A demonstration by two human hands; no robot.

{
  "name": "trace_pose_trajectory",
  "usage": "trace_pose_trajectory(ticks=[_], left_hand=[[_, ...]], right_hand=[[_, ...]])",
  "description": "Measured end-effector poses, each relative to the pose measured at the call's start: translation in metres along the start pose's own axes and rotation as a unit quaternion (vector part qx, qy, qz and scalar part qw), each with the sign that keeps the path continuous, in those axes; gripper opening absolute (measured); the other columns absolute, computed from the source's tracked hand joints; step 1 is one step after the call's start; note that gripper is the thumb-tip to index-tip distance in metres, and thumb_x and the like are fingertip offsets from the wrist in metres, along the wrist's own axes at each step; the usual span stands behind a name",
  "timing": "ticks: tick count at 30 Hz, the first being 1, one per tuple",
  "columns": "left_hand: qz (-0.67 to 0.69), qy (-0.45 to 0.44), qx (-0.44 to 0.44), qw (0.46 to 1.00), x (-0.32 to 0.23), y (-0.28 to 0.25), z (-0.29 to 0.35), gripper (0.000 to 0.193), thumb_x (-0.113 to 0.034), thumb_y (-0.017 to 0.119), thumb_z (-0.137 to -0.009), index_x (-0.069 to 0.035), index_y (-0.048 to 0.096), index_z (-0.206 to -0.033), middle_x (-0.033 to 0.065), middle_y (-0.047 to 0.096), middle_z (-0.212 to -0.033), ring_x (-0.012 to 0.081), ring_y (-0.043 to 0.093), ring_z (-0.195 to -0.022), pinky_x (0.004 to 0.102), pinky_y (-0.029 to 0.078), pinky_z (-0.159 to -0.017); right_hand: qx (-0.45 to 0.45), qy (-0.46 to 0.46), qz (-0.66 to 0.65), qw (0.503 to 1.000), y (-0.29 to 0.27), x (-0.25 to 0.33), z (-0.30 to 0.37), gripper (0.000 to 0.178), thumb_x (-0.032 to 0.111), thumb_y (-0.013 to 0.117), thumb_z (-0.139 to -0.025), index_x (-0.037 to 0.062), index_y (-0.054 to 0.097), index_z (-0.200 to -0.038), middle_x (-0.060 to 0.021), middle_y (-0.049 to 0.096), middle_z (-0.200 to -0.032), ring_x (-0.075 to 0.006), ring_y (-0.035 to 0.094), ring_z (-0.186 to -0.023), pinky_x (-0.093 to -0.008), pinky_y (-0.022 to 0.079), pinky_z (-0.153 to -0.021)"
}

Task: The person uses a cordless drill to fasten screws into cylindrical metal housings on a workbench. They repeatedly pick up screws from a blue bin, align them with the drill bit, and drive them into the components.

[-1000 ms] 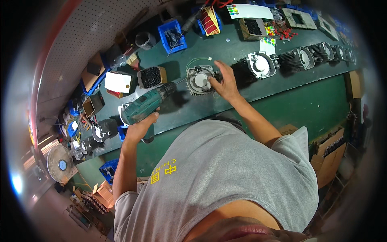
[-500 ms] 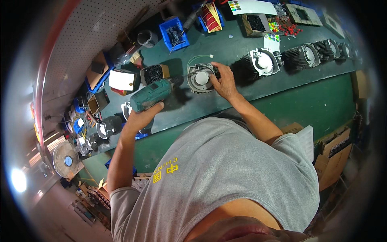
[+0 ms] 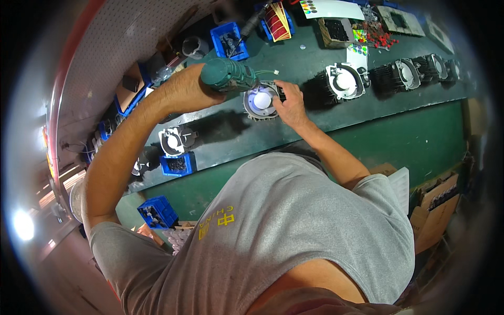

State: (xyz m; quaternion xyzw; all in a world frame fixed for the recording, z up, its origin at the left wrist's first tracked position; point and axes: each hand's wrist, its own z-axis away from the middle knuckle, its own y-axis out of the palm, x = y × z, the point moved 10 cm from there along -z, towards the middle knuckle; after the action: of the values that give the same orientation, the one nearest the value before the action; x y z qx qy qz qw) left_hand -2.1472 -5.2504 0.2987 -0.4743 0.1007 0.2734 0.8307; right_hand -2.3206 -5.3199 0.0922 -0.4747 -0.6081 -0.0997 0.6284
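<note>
Drill (image 3: 226,75): left grip (image 3: 195,86) clenched on it, nose over housing (image 3: 260,111)
Housing: right grip (image 3: 292,106) kinda pinching its edge

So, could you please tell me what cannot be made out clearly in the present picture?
All in the head view:
Most fingers of the left hand: hidden by the hand itself and the cordless drill.
What the drill's tip touches on the nearest finned housing: too small and dark.
Most of the fan: covered by the left forearm.
Dark parts in the upper blue bin: too small to identify.
Farthest housing at right: blurred near the picture's rim.
</note>
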Motion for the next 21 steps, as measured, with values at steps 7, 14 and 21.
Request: trace_pose_trajectory(ticks=[7, 14, 21], left_hand=[[0.025, 0.004, 0.016, 1.000, 0.003, 0.003, -0.006, 0.043, -0.023, 0.077, -0.082, -0.011, 0.069, -0.123, 0.0167, 0.073, -0.113, 0.0325, 0.071, -0.103, 0.0432, 0.057, -0.095], [-0.028, -0.043, 0.007, 0.999, -0.005, 0.002, -0.006, 0.043, -0.026, 0.077, -0.079, -0.011, 0.070, -0.120, 0.0165, 0.074, -0.111, 0.0342, 0.071, -0.102, 0.0449, 0.057, -0.093], [0.020, -0.065, -0.038, 0.997, 0.002, 0.001, 0.012, 0.044, -0.030, 0.080, -0.078, -0.011, 0.071, -0.116, 0.0174, 0.074, -0.110, 0.0384, 0.070, -0.103, 0.0470, 0.056, -0.094]], right_hand=[[-0.003, -0.004, -0.014, 1.000, -0.001, 0.001, 0.000, 0.048, 0.010, 0.068, -0.080, 0.0086, 0.063, -0.128, -0.0123, 0.066, -0.123, -0.0345, 0.058, -0.118, -0.0478, 0.042, -0.098], [-0.003, -0.008, -0.017, 1.000, -0.004, -0.001, 0.000, 0.048, 0.009, 0.068, -0.080, 0.0083, 0.063, -0.128, -0.0119, 0.066, -0.123, -0.0342, 0.058, -0.118, -0.0473, 0.042, -0.097], [-0.013, -0.018, 0.000, 1.000, -0.003, 0.006, -0.005, 0.047, 0.008, 0.067, -0.081, 0.0075, 0.063, -0.128, -0.0112, 0.067, -0.121, -0.0348, 0.059, -0.116, -0.0469, 0.044, -0.096]])
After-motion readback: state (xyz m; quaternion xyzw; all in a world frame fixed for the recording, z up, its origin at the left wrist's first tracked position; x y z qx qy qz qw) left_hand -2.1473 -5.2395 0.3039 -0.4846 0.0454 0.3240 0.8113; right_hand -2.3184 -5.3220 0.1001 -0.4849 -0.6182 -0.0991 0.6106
